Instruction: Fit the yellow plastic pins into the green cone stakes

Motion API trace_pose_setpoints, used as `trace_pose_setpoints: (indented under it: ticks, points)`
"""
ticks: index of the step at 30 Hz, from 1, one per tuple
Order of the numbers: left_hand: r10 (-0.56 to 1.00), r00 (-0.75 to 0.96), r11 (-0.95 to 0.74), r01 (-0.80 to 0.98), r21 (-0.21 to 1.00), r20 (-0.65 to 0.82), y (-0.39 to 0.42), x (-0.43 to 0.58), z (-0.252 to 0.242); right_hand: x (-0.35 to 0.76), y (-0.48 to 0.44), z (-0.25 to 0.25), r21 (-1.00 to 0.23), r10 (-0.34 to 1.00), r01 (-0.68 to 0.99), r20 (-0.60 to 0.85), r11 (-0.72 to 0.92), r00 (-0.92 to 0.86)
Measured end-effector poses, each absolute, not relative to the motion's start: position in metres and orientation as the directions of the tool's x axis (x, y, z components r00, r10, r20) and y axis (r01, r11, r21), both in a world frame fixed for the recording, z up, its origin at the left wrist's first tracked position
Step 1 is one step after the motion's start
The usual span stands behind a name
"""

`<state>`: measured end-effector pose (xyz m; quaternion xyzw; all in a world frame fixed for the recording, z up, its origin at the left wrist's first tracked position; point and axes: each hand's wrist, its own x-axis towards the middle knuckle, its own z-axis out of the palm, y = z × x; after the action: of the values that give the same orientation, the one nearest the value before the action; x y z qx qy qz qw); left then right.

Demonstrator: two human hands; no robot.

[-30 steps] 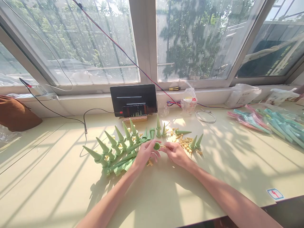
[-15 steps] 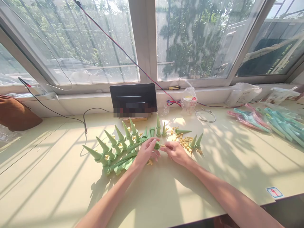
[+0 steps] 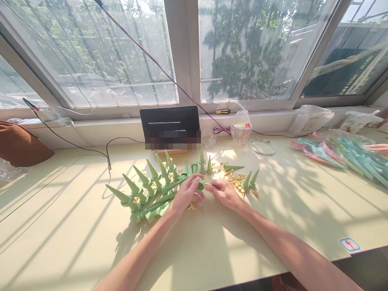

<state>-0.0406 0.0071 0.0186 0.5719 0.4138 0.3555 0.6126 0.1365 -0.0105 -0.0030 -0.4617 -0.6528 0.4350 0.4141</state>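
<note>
My left hand (image 3: 190,191) is closed on a green plastic tube (image 3: 200,184), whose round open end faces to the right. Just right of that opening, my right hand (image 3: 224,193) pinches a small yellow plastic piece (image 3: 208,184) between thumb and fingertips. Beside my left hand stands a row of green cones (image 3: 142,176) on green bases, with long green tubes (image 3: 153,211) lying in front of them. A pile of small yellow pieces (image 3: 238,180) lies past my right hand, next to two upright green cones (image 3: 254,178). Further cones (image 3: 202,159) stand behind my hands.
A black tablet (image 3: 170,126) leans at the window sill. Right of it are a bagged cup (image 3: 241,128), a coiled grey cable (image 3: 262,147) and bagged pastel plastic strips (image 3: 354,155). A brown bag (image 3: 22,143) sits far left, and a marked label (image 3: 350,244) near the front edge.
Almost nothing differs. My hands stay in place, with the yellow piece held close to the tube's open end.
</note>
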Motion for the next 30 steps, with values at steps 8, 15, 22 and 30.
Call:
trace_pose_setpoints:
  ticks: [8,15,22,30]
  points:
    - [0.909,0.408,0.078,0.047,0.996,-0.090,0.007,-0.041,0.018,0.138,-0.008,-0.010,-0.975,0.977,0.171,0.113,0.144,-0.183]
    - [0.904,0.417,0.071,0.070,0.995,-0.094,0.008,-0.043,0.014,0.138,-0.005,-0.013,-0.990,0.985,0.089,0.096,0.109,-0.141]
    - [0.904,0.414,0.063,0.109,0.992,-0.103,0.008,-0.044,0.012,0.138,-0.003,-0.014,-0.989,0.985,0.086,0.108,0.120,-0.132]
    - [0.905,0.421,0.012,0.125,0.992,-0.064,0.007,-0.044,0.012,0.138,-0.004,-0.011,-0.991,0.990,0.102,0.079,0.091,-0.119]
